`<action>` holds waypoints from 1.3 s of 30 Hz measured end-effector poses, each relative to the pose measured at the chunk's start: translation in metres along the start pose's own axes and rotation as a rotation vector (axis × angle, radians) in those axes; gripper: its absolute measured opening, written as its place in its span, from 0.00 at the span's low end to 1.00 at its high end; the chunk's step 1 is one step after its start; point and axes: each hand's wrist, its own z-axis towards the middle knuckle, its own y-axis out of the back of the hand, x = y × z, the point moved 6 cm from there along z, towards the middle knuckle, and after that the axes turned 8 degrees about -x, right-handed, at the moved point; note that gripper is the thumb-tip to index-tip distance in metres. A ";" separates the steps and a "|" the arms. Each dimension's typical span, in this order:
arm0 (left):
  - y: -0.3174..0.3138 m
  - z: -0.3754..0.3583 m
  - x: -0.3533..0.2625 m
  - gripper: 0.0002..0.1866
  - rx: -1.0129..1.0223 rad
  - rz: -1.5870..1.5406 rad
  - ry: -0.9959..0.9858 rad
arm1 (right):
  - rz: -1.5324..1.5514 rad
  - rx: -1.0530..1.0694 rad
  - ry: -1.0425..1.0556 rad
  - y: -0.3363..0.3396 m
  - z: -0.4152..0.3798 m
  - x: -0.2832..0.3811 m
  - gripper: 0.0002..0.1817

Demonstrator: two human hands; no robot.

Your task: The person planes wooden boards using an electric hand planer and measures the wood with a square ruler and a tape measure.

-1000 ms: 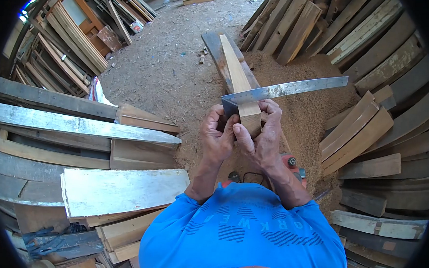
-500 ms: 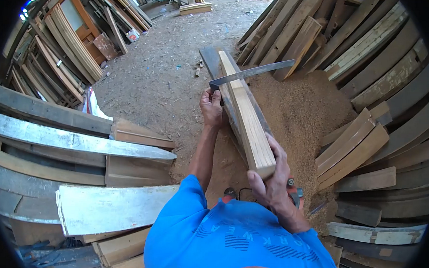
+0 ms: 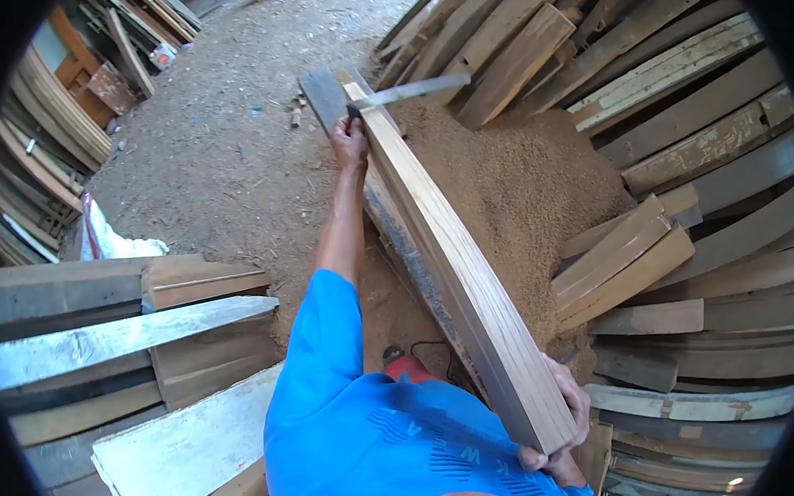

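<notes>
- Head view: the metal square [image 3: 419,89] had just passed from the near end of the beam [image 3: 468,261] to its far part, so my 2 hands were spread along the wood.
- My left hand [image 3: 350,145] was closed around the square's dark handle; the blade lay across the beam.
- My right hand [image 3: 571,401] was curled around the beam's near end, beside my blue shirt [image 3: 360,435].
- Beneath the beam ran a weathered plank [image 3: 320,96]; their contact could not be told.
- Sawdust [image 3: 526,183] covered the ground at right; stacked boards [image 3: 679,357] stood beyond.
</notes>
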 end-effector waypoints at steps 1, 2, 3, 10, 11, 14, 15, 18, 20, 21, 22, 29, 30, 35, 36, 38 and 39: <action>-0.005 0.001 0.000 0.06 -0.039 -0.063 0.005 | -0.001 -0.074 0.000 0.003 -0.002 -0.001 0.58; -0.009 0.002 -0.001 0.06 -0.077 -0.124 0.009 | 0.028 -0.109 0.000 0.004 -0.007 -0.004 0.59; -0.011 0.007 0.006 0.06 -0.075 -0.083 0.002 | 0.060 -0.143 0.000 0.007 -0.013 -0.009 0.60; -0.016 0.009 0.017 0.07 -0.070 -0.132 0.024 | 0.078 -0.224 -0.186 0.033 -0.020 -0.012 0.60; -0.017 0.006 0.013 0.07 -0.072 -0.128 0.021 | 0.065 -0.206 -0.245 0.035 -0.021 -0.011 0.59; -0.017 0.008 0.014 0.07 -0.059 -0.116 0.026 | 0.051 -0.187 -0.286 0.037 -0.018 -0.011 0.59; -0.018 0.008 0.012 0.07 -0.052 -0.111 0.031 | 0.060 -0.184 -0.261 0.037 -0.016 -0.012 0.59; -0.018 0.009 0.011 0.06 -0.042 -0.120 0.077 | 0.097 -0.138 -0.199 0.036 -0.012 -0.013 0.59; -0.019 0.008 0.010 0.06 -0.038 -0.138 0.060 | 0.079 -0.106 -0.262 0.037 -0.009 -0.007 0.58; -0.020 0.009 0.010 0.06 -0.037 -0.149 0.052 | 0.073 -0.098 -0.279 0.037 -0.008 -0.006 0.58; -0.020 0.010 0.011 0.06 -0.048 -0.132 0.048 | 0.077 -0.105 -0.272 0.035 -0.007 -0.005 0.58; -0.017 0.023 0.028 0.10 -0.097 0.003 -0.027 | 0.069 -0.174 -0.253 0.025 -0.001 0.003 0.55; -0.017 0.020 0.024 0.10 -0.098 -0.001 -0.007 | 0.037 -0.172 -0.267 0.024 0.002 0.003 0.57; -0.012 0.013 -0.004 0.08 -0.037 0.027 0.023 | -0.124 -0.236 -0.376 0.017 0.027 0.010 0.59; -0.007 0.005 -0.013 0.08 -0.028 0.033 0.022 | -0.133 -0.245 -0.347 0.013 0.041 0.015 0.58; 0.008 -0.014 -0.040 0.09 -0.007 0.045 0.001 | -0.153 -0.253 -0.230 0.014 0.066 0.027 0.54; 0.019 -0.030 -0.048 0.09 -0.045 -0.165 0.043 | -0.160 -0.230 -0.136 0.014 0.079 0.035 0.52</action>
